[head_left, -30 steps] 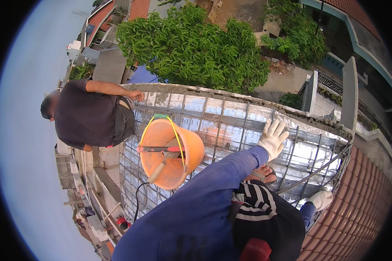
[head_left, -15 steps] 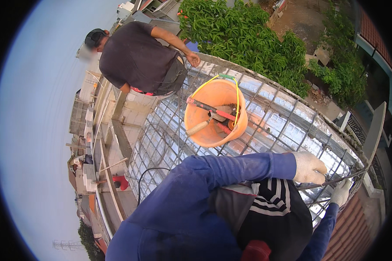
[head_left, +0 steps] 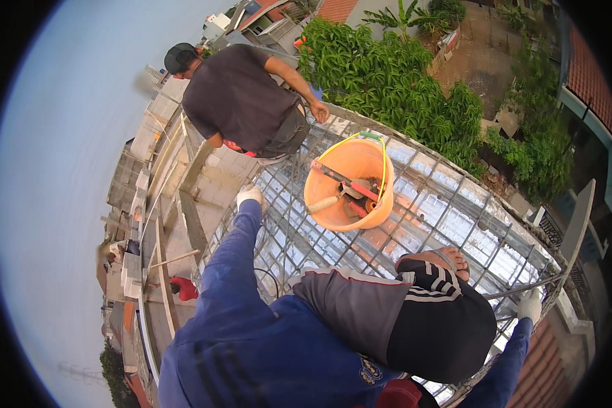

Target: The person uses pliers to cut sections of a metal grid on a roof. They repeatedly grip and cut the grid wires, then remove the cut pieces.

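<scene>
My left hand (head_left: pixel 250 195), in a white knit glove, reaches to the left edge of the steel bar mesh (head_left: pixel 428 204), beside a loose bundle of thin wire or bars. Its fingers look curled in, but what they hold does not show. On the far right, my gloved right hand (head_left: pixel 530 305) is closed at the mesh corner, around a dark steel bar (head_left: pixel 523 288) that runs in from the left. An orange bucket (head_left: pixel 333 216) stands on the mesh ahead of me, holding a trowel (head_left: pixel 325 204), a red-handled tool (head_left: pixel 340 177) and other tools.
A co-worker (head_left: pixel 241 102) in a dark shirt bends over beyond the bucket. My bare foot (head_left: pixel 438 260) rests on the mesh, over shiny metal sheeting. A low concrete edge (head_left: pixel 449 160) borders the drop toward trees (head_left: pixel 394 81). Timber and blocks lie at left.
My left hand has swung from beside my right hand across to the mesh's left edge, uncovering my knee and foot. The right hand stays at the corner. The view has shifted slightly.
</scene>
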Demonstrator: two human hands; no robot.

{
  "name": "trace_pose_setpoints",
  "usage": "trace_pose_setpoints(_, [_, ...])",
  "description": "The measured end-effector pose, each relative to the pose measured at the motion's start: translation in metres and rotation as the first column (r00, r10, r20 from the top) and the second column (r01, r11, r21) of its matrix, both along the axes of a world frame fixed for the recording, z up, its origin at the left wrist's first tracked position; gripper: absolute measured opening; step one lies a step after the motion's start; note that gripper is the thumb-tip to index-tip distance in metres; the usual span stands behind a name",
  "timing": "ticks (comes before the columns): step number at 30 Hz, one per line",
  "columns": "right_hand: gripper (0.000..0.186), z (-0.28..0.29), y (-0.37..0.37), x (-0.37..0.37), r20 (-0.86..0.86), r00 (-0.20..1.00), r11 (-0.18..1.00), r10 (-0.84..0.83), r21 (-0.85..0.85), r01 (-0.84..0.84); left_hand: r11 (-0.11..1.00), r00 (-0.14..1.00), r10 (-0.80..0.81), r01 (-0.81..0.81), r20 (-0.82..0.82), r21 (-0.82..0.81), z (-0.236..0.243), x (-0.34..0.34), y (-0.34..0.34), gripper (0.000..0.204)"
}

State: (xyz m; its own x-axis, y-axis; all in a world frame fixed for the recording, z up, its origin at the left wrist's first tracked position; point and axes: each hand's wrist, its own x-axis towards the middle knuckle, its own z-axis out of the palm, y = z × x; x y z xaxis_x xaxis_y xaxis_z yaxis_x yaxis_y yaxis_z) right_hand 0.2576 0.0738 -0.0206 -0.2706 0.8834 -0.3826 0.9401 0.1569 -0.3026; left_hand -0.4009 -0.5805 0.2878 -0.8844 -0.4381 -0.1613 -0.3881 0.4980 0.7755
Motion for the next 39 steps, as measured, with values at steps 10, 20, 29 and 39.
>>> trace_pose_setpoints(10, [0.047, -0.018, 0.022, 0.01, -0.019, 0.995, 0.995, 0.099, 0.008, -0.099, 0.998, 0.98, -0.06, 0.065, 0.192, -0.022, -0.041, 0.018, -0.106, 0.064])
trace_pose_setpoints(20, [0.039, -0.028, 0.027, 0.015, -0.162, 0.983, 0.996, 0.089, 0.036, -0.084, 0.673, 0.934, -0.167, 0.341, 0.314, -0.656, 0.005, -0.029, -0.062, 0.077])
trace_pose_setpoints(29, [0.048, -0.016, 0.028, 0.009, -0.119, 0.986, 0.994, 0.113, 0.012, -0.113, 0.518, 0.893, -0.126, 0.43, 0.431, -0.739, -0.01, -0.052, -0.097, 0.079])
trace_pose_setpoints(39, [0.046, -0.007, 0.026, 0.006, -0.087, 0.992, 0.996, 0.092, 0.007, -0.092, 0.568, 0.839, -0.202, 0.521, 0.505, -0.637, -0.079, 0.009, -0.123, 0.07])
